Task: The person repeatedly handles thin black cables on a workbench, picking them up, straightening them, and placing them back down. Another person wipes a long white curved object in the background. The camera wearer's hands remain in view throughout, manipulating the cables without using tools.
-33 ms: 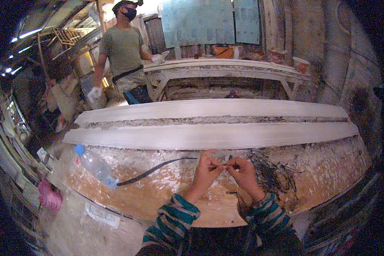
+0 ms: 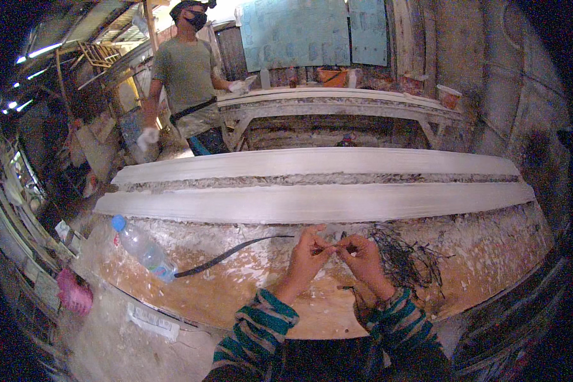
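Spattered table (image 2: 325, 312) | capped bottle (image 2: 143, 251) | black tangle (image 2: 414, 261) beside right hand (image 2: 363, 258)

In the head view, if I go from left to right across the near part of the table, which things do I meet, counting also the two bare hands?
Clear bottle with blue cap, dark curved strip, left hand, right hand, tangle of black strands.

1. You are working in a workshop: a splattered worktable (image 2: 254, 274) is lying under your left hand (image 2: 307, 254).
2. Two white strips (image 2: 312, 202) are lying beyond that hand.
3. Farther off, a gloved co-worker (image 2: 188, 73) is standing beside a bench (image 2: 337, 109).
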`<state>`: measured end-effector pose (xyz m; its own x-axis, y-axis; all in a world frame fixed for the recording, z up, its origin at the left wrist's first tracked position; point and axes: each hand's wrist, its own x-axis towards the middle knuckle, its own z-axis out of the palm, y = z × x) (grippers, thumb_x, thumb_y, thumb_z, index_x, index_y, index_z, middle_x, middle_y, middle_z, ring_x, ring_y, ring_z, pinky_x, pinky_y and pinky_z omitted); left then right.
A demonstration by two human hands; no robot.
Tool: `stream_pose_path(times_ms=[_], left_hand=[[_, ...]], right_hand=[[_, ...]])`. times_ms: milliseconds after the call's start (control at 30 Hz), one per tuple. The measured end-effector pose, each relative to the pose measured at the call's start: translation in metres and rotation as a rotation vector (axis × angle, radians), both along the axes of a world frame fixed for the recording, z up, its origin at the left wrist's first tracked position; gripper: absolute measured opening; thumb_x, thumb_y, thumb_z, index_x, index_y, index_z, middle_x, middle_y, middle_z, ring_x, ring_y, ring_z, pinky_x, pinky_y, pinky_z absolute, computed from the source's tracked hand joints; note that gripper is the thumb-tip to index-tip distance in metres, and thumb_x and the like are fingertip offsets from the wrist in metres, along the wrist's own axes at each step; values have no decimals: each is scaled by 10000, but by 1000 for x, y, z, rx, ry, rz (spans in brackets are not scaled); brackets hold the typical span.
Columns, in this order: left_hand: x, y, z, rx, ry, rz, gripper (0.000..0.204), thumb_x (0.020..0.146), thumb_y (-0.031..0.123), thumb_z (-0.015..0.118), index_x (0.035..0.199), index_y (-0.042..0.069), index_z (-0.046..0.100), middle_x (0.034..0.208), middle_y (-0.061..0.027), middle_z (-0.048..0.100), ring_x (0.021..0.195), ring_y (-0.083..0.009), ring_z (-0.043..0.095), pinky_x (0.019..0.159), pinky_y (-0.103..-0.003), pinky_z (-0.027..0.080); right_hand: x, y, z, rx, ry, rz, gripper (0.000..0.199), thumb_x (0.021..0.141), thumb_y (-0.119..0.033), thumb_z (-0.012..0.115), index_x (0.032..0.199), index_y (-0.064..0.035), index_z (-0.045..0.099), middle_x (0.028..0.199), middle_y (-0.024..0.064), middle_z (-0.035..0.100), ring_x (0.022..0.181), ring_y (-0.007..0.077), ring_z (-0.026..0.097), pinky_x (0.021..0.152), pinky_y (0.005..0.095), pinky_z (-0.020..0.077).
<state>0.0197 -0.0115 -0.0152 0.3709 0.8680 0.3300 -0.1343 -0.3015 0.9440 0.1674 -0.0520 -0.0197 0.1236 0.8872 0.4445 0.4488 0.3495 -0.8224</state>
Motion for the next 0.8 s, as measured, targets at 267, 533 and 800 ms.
stream_pose_path(times_ms=[267, 533, 800], left_hand=[[1, -3, -2, 150, 133, 68, 264, 796, 51, 594, 1043, 42, 499, 816, -45, 578, 766, -118, 566, 725, -260, 474], [6, 7, -12, -99, -172, -97, 145, 797, 41, 593, 909, 44, 501, 841, -16, 552, 810, -101, 531, 724, -232, 440], [1, -3, 0, -47, -9, 42, 76, 778, 61, 610, 815, 9, 569, 795, -42, 561, 760, -118, 524, 696, -241, 432]], right_hand=[[-6, -6, 12, -92, 117, 77, 46, 789, -77, 560, 792, -34, 545, 734, 18, 560, 660, 90, 513, 602, 222, 420], [-3, 4, -1, -356, 844, 416, 62, 817, -127, 533, 823, -67, 546, 739, -19, 533, 657, 74, 479, 601, 206, 394], [-3, -7, 14, -453, 967, 445, 82, 834, -135, 543, 866, -62, 564, 760, -18, 555, 674, 79, 511, 629, 212, 428]])
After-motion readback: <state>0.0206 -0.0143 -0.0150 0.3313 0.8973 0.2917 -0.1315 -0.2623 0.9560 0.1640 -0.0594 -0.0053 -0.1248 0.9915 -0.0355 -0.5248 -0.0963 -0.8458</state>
